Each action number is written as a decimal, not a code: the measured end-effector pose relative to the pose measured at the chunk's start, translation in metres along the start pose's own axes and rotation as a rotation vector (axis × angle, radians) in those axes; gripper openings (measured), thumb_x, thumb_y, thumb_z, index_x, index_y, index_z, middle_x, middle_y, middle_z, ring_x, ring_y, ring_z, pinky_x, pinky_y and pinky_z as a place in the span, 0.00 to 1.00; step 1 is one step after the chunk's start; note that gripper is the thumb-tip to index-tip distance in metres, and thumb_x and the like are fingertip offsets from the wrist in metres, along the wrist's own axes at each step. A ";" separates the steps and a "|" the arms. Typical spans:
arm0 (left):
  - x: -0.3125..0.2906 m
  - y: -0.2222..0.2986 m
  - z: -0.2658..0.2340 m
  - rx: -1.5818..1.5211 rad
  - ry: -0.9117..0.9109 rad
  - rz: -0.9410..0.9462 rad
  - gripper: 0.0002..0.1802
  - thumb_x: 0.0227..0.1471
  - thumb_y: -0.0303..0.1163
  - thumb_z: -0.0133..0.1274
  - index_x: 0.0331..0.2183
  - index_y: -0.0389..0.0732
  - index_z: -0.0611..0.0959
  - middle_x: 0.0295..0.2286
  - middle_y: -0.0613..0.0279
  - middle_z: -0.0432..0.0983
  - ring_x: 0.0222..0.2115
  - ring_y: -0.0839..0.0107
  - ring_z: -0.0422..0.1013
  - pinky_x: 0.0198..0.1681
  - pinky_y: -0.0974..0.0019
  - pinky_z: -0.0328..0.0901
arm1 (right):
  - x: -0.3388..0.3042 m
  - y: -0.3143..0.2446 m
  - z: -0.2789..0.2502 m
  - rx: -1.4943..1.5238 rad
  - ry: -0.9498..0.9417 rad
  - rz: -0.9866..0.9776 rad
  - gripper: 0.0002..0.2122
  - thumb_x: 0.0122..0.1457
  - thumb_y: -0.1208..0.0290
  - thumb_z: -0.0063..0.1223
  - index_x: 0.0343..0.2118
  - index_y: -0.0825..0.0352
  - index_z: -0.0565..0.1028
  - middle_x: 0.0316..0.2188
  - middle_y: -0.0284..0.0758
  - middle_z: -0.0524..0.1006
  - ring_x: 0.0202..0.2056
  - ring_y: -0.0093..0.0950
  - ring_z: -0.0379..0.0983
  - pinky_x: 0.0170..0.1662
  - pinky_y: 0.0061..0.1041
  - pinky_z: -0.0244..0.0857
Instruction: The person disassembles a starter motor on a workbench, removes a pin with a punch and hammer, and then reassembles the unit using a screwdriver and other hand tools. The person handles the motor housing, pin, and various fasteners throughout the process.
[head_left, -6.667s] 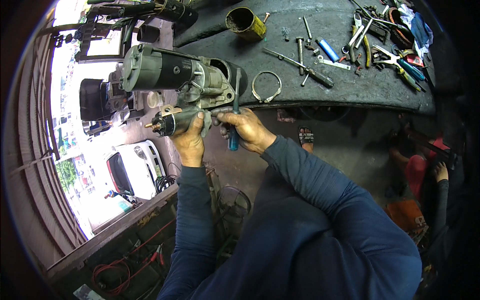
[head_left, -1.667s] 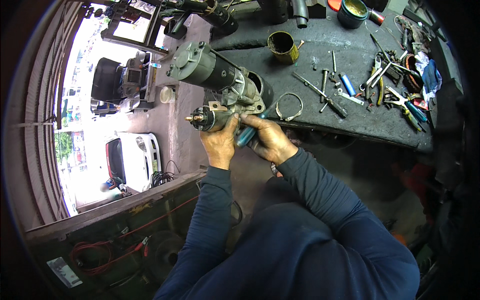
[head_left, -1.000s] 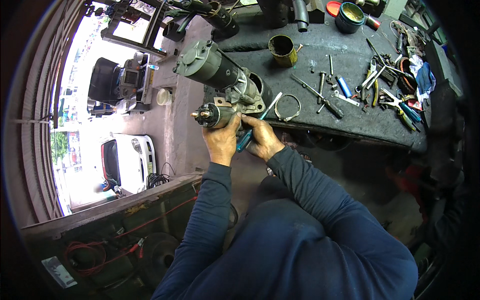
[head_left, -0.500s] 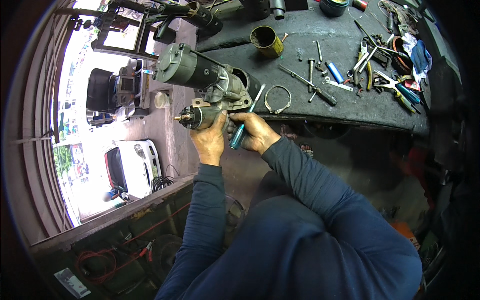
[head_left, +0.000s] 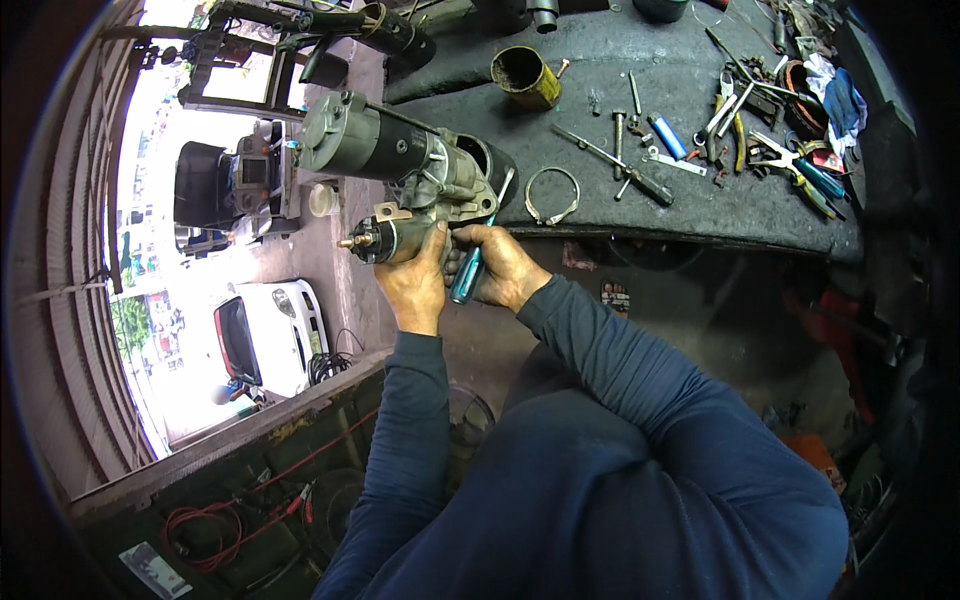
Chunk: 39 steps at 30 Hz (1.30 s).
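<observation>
A starter motor, grey and black with a metal housing, lies at the bench's left front edge. Its smaller cylinder, the solenoid, with copper-coloured terminals, points left at the near side. My left hand is closed around this solenoid, thumb on top. Close beside it, my right hand grips a screwdriver with a teal handle, its shaft slanting up past the housing's flange. The right fingertips meet the solenoid's right end; what they touch there is hidden. A metal ring clamp lies just right of the motor.
On the dark bench stands a yellow can. Farther right lie another screwdriver, a blue cylinder, pliers and rags. Red cables lie at lower left. A white car is parked outside.
The view has shifted slightly. Both hands stay at the solenoid, and the screwdriver remains in my right hand with nearly the same slant.
</observation>
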<state>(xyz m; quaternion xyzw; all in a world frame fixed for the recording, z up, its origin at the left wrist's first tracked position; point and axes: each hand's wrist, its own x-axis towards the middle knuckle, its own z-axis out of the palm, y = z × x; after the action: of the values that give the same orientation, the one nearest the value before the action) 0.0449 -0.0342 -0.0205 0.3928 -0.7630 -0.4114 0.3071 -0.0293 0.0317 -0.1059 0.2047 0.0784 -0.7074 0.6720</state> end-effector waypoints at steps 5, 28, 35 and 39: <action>0.005 -0.010 -0.002 -0.037 -0.037 0.044 0.20 0.52 0.27 0.72 0.44 0.32 0.82 0.37 0.56 0.85 0.34 0.70 0.80 0.41 0.65 0.74 | 0.002 -0.002 0.001 -0.007 0.002 -0.032 0.08 0.68 0.70 0.49 0.44 0.67 0.73 0.30 0.33 0.73 0.29 0.27 0.72 0.37 0.34 0.72; 0.001 -0.008 -0.003 0.040 -0.023 0.025 0.21 0.53 0.32 0.73 0.44 0.31 0.83 0.40 0.55 0.84 0.39 0.67 0.79 0.48 0.62 0.72 | 0.008 -0.004 -0.010 0.076 -0.095 0.065 0.07 0.69 0.69 0.51 0.44 0.66 0.72 0.30 0.32 0.71 0.28 0.26 0.71 0.35 0.35 0.72; 0.003 -0.011 -0.003 0.042 -0.016 0.076 0.22 0.52 0.33 0.73 0.44 0.31 0.83 0.40 0.55 0.84 0.40 0.66 0.79 0.49 0.62 0.71 | -0.003 -0.015 0.002 -0.052 0.034 -0.016 0.05 0.68 0.72 0.51 0.42 0.66 0.74 0.30 0.33 0.73 0.29 0.26 0.73 0.35 0.33 0.72; 0.006 -0.021 -0.005 0.062 -0.053 0.023 0.21 0.52 0.32 0.73 0.44 0.32 0.83 0.39 0.56 0.84 0.39 0.67 0.79 0.47 0.62 0.72 | 0.004 -0.016 0.000 -0.091 0.014 0.004 0.05 0.68 0.74 0.51 0.43 0.67 0.74 0.30 0.33 0.73 0.28 0.26 0.72 0.35 0.31 0.73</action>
<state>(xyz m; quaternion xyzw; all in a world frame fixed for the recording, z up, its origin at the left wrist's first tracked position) 0.0536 -0.0483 -0.0351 0.3823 -0.7876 -0.3943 0.2793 -0.0448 0.0299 -0.1101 0.1790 0.1149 -0.7002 0.6815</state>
